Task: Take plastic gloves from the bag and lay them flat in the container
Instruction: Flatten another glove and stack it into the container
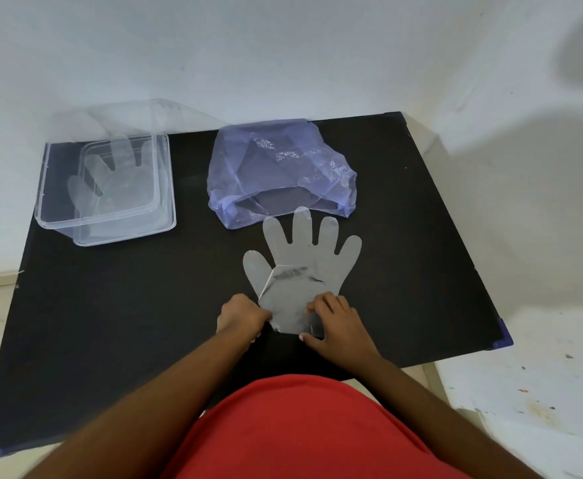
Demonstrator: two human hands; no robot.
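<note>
A clear plastic glove lies spread flat on the black table, fingers pointing away from me. My left hand pinches the cuff's left corner and my right hand presses on its right corner. Just beyond the glove's fingertips sits a crumpled violet plastic bag, its mouth facing me. At the far left stands a clear square container with another glove lying flat inside it.
The container's clear lid leans against the white wall behind it. The table's right edge and near right corner are close to the white floor. My red shirt fills the bottom of the view.
</note>
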